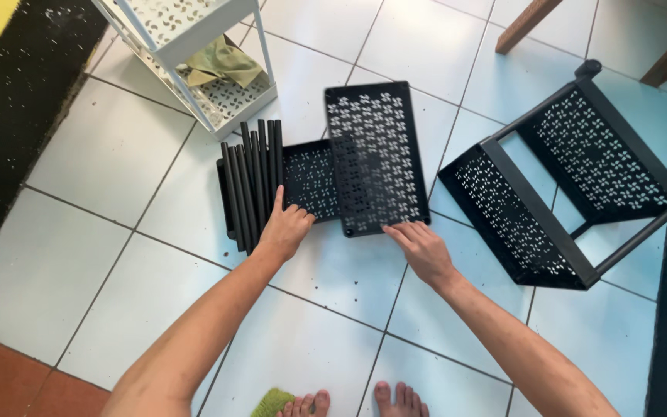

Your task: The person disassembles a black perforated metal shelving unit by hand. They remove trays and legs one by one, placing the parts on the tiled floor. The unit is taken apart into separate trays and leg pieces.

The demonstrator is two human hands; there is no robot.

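Both hands, left hand and right hand, at black perforated shelf panels.

Two loose black trays – two racks – two hands.

A flat black rectangular plastic shelf panel pierced with a pinwheel pattern was laid lengthwise on the white tiled floor, its near edge touched by the right hand. A second, matching black perforated shelf panel was partly covered by the first on its right side. A bundle of black plastic tubes was stacked across its left part, touched by the left hand.
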